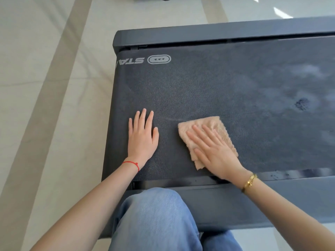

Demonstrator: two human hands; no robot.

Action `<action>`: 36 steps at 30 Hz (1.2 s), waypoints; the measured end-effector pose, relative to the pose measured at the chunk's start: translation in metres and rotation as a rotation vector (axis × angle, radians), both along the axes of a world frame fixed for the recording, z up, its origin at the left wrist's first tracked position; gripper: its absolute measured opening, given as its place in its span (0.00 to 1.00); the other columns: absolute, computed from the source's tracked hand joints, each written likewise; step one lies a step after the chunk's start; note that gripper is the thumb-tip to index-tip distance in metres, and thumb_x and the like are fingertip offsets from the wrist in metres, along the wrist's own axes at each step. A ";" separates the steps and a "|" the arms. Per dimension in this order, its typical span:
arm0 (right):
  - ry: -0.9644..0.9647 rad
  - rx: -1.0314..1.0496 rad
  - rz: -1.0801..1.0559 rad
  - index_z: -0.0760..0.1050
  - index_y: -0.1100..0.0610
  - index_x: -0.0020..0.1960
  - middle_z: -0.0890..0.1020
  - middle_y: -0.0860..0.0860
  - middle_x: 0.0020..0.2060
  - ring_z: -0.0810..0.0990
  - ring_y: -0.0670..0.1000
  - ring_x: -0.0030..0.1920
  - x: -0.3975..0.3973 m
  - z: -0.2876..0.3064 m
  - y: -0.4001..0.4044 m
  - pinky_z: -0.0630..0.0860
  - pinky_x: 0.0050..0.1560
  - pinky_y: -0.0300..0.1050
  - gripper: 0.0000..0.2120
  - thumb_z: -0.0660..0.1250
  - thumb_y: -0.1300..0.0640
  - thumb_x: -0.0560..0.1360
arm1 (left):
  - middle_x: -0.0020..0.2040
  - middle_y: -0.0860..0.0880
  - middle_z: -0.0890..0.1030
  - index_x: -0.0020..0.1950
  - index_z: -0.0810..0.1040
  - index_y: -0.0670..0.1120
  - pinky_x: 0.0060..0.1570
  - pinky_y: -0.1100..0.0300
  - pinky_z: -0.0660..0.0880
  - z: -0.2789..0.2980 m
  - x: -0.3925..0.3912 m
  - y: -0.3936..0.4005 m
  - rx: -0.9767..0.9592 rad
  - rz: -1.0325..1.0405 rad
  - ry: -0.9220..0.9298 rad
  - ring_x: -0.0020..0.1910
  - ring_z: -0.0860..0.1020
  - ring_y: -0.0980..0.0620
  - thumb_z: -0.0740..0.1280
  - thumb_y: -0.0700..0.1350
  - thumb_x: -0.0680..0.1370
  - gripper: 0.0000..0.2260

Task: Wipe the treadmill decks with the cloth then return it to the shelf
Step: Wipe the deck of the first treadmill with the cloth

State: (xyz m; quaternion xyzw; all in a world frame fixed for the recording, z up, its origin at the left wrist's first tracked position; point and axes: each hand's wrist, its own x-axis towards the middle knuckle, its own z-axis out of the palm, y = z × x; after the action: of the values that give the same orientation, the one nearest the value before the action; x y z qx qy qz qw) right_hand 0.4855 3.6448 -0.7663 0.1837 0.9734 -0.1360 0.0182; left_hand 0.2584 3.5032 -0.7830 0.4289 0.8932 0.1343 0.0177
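Item: treadmill deck (pixel 208 84), dark textured belt, viewed from above by a person crouched at its side rail (pixel 235 200). Cloth (pixel 215 125): peach-coloured, folded to a small pad, laid flat on the near part of the belt, held down under the right hand (pixel 212 151), whose fingers are extended and spread over it, pressing rather than clutching. Left hand (pixel 143 136): flat on the bare belt just beside the cloth, fingers straight, nothing held, apparently serving as a brace. Condition of surface: the belt around both hands is seen as evenly dark; pale dusty patches and one dark smudge (pixel 301 104) are noted further to the right, well apart from the cloth, though what the smudge is cannot be told from this view. Step in hand, as judged: wiping, with much of the deck not yet covered. Handling notes: even pressure is best kept through the flat palm so the whole pad meets the grain; overlapping strokes are advised toward the dusty area; the pad is best refolded to a clean face before the smudge is worked. The shelf is not in view.
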 end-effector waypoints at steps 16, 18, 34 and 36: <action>-0.036 0.016 0.034 0.45 0.44 0.79 0.47 0.43 0.79 0.40 0.49 0.79 0.005 0.002 -0.035 0.38 0.77 0.49 0.25 0.44 0.45 0.84 | 0.77 0.44 0.64 0.77 0.65 0.46 0.77 0.43 0.52 0.000 0.002 -0.004 0.058 0.008 0.002 0.78 0.59 0.43 0.59 0.49 0.81 0.23; -0.022 -0.003 -0.030 0.47 0.42 0.79 0.47 0.42 0.79 0.41 0.49 0.79 0.020 -0.001 -0.024 0.40 0.78 0.49 0.25 0.46 0.45 0.83 | 0.77 0.44 0.64 0.77 0.65 0.46 0.77 0.43 0.52 0.000 0.001 -0.005 0.061 0.004 -0.001 0.78 0.59 0.43 0.59 0.49 0.81 0.23; -0.062 -0.023 -0.076 0.43 0.42 0.79 0.43 0.40 0.78 0.38 0.47 0.78 0.037 0.006 0.027 0.38 0.77 0.48 0.25 0.44 0.45 0.84 | 0.81 0.45 0.53 0.81 0.53 0.50 0.76 0.36 0.45 0.004 0.021 0.026 -0.102 0.069 -0.040 0.80 0.48 0.42 0.52 0.53 0.84 0.26; -0.045 0.003 -0.067 0.45 0.42 0.79 0.45 0.41 0.78 0.40 0.48 0.78 0.034 0.002 0.047 0.40 0.78 0.49 0.25 0.45 0.45 0.84 | 0.81 0.46 0.53 0.81 0.52 0.50 0.76 0.36 0.46 0.003 0.026 0.043 -0.110 0.049 -0.022 0.80 0.49 0.43 0.51 0.53 0.84 0.25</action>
State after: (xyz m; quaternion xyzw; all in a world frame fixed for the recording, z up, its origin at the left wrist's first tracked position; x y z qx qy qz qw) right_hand 0.5200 3.6921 -0.7647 0.2191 0.9662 -0.1308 0.0355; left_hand 0.2844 3.5460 -0.7797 0.4039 0.9091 0.0898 0.0477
